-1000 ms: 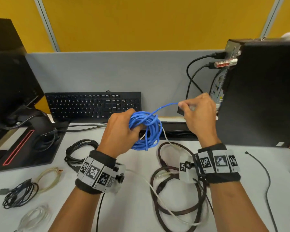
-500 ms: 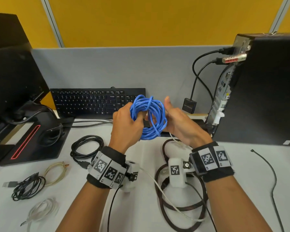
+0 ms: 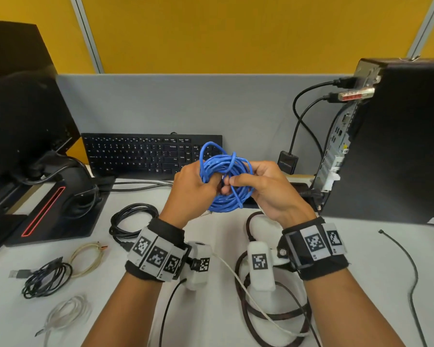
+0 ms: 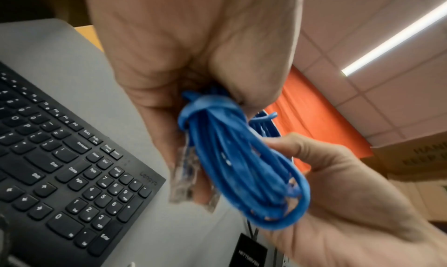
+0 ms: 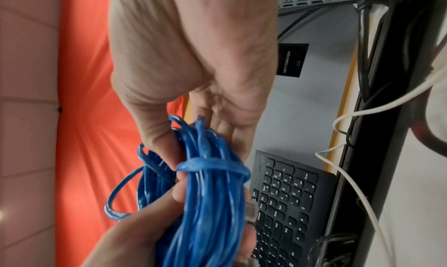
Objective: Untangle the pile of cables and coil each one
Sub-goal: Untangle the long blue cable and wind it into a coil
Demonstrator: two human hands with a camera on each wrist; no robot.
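A coiled blue cable (image 3: 226,181) (image 4: 244,166) (image 5: 208,200) is held up above the desk, in front of the keyboard. One turn of it is wrapped crosswise around the bundle. My left hand (image 3: 196,186) (image 4: 193,61) grips the coil's left side. My right hand (image 3: 263,189) (image 5: 188,61) grips its right side, thumb across the strands. A clear plug (image 4: 181,177) at the cable's end sticks out below my left hand. On the desk below lie a brown cable (image 3: 268,319) in loose loops and a white cable (image 3: 238,279) crossing it.
Coiled cables lie at the left: black (image 3: 128,221), beige (image 3: 88,259), thin black with USB plug (image 3: 45,279), white (image 3: 65,314). A loose black cable (image 3: 409,271) runs at the right. A keyboard (image 3: 145,154), a monitor stand (image 3: 53,209) and a computer tower (image 3: 398,139) ring the desk.
My right hand brought the cable's free end in from the right and passed it around the coil. Both hands now hold the bundle close together.
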